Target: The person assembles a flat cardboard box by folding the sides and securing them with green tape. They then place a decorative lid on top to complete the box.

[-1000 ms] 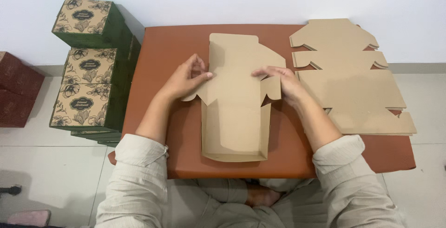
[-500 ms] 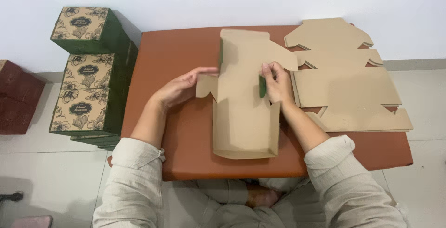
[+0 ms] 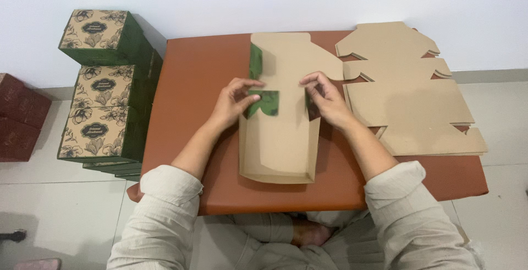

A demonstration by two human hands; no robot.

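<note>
- While both hands work on the cardboard box blank (image 3: 280, 138), its side flaps now stand folded inward, where a second ago they lay flat and spread out; the green printed face shows on them for the first time.
- Left hand (image 3: 234, 102) pinches the left green flap (image 3: 267, 104) between thumb and fingers and presses it over the middle panel.
- Right hand (image 3: 324, 97) grasps the right flap (image 3: 312, 105), which stands nearly upright, so only a narrow dark edge of it is visible.
- Between the two hands lies the blank itself, with its long side running away from the person; a further flap beyond the left hand is also lifted, green side showing.
- My judgement: the walls of the box begin to form, but the shape is not closed yet.
- Just beyond the right hand lies a stack of flat blanks (image 3: 407, 102), plain brown side up, near the working piece but apart from it.
- Everything rests on a reddish-brown tabletop (image 3: 192, 83), which looks smooth and slightly padded at the edges.
- Well apart from the left hand, finished green boxes (image 3: 102, 110) with flower-pattern lids are stacked on the pale tiled floor (image 3: 55, 215), against a white wall (image 3: 275, 0).
</note>
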